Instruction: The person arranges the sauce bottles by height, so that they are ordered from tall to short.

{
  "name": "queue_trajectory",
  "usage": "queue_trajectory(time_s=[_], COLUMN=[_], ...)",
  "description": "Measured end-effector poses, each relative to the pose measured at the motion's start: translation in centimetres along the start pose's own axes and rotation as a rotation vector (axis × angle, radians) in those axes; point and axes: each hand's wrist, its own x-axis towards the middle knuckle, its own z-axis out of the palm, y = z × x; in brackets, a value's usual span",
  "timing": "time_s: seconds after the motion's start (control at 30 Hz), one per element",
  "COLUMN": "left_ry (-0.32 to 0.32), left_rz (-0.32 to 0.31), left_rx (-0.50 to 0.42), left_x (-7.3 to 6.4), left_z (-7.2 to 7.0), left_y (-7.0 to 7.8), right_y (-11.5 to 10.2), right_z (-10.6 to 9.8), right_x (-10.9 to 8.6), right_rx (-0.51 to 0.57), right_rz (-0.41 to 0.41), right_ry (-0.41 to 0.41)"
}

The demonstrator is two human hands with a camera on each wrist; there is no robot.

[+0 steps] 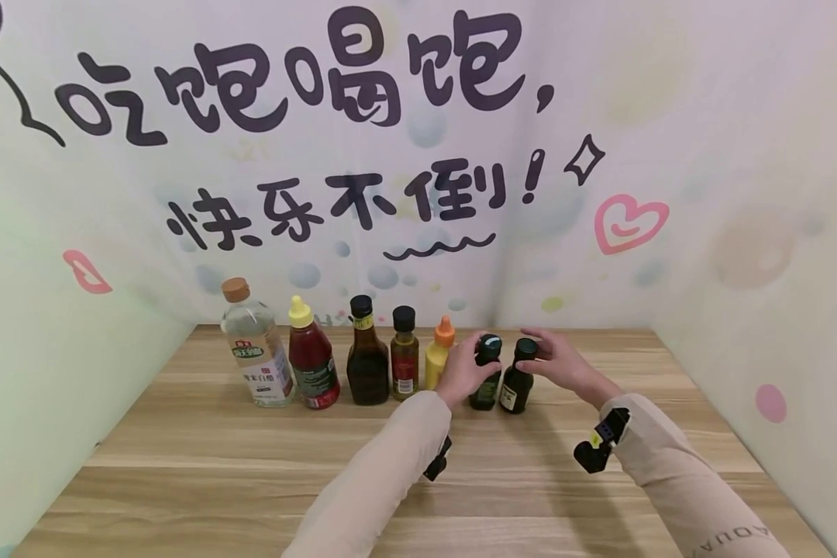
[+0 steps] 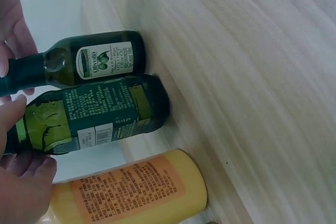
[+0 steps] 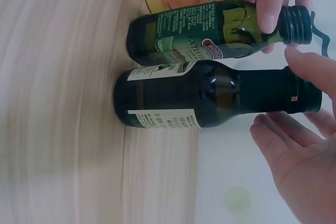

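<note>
In the head view two small dark green olive oil bottles stand side by side at the right end of a row. My left hand (image 1: 463, 372) pinches the left olive oil bottle (image 2: 100, 114) near its neck, thumb on one side and fingers on the other. Around the neck of the other olive oil bottle (image 3: 173, 95), with its pale label, my right hand (image 1: 561, 360) is spread; thumb and fairly straight fingertips lie right at the neck and cap. Both bases rest on the wooden table (image 1: 251, 480). The bottles stand close together, the right one's neck slimmer.
Leftward along the back stand a yellow squeeze bottle (image 1: 434, 364) with orange tip, a red-labelled bottle (image 1: 404, 360), a dark sauce bottle (image 1: 368, 372), a red squeeze bottle (image 1: 312, 364) and a large clear vinegar bottle (image 1: 258, 353). A printed white curtain (image 1: 390, 170) hangs behind.
</note>
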Motion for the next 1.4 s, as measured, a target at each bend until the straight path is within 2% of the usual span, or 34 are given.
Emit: queue_trajectory(time_s=[0.13, 0.23, 0.47, 0.63, 0.7, 0.83, 1.0, 1.13, 1.23, 1.4], left_ry=[-0.03, -0.018, 0.069, 0.103, 0.1, 0.055, -0.005, -0.017, 0.021, 0.137], left_rz=[-0.039, -0.036, 0.067, 0.079, 0.094, 0.133, 0.139, 0.127, 0.149, 0.217], left_rx=[-0.018, -0.043, -0.071, -0.119, -0.152, -0.209, -0.191, -0.152, -0.126, -0.029], left_x=[0.1, 0.1, -0.6, -1.9, -2.4, -3.1, -4.2, -5.4, -6.2, -7.4], left_z=[-0.2, -0.3, -0.8, -1.5, -1.9, -3.1, -5.4, -8.1, -10.6, -15.0], left_y=[0.1, 0.0, -0.3, -0.5, -0.8, -1.7, -2.2, -2.7, -3.6, -5.2], right_y=[0.2, 0.3, 0.5, 0.7, 0.9, 1.3, 1.3, 1.3, 1.4, 1.7], right_z=[-0.4, -0.7, -1.5, -2.0, -2.1, -2.1, -2.1, -2.1, -2.1, -2.4], right_x=[-0.3, -0.7, -1.8, -2.6, -2.8, -3.2, -3.7, -4.1, -4.5, -5.3], right_rx=[0.0, -0.003, -0.008, 0.007, 0.01, 0.001, -0.021, -0.044, -0.07, -0.128], right_rz=[0.028, 0.036, 0.063, 0.063, 0.054, 0.022, 0.003, -0.008, -0.027, -0.049], right_ry=[-0.003, -0.006, 0.001, 0.009, 0.007, 0.005, 0.018, 0.038, 0.053, 0.089])
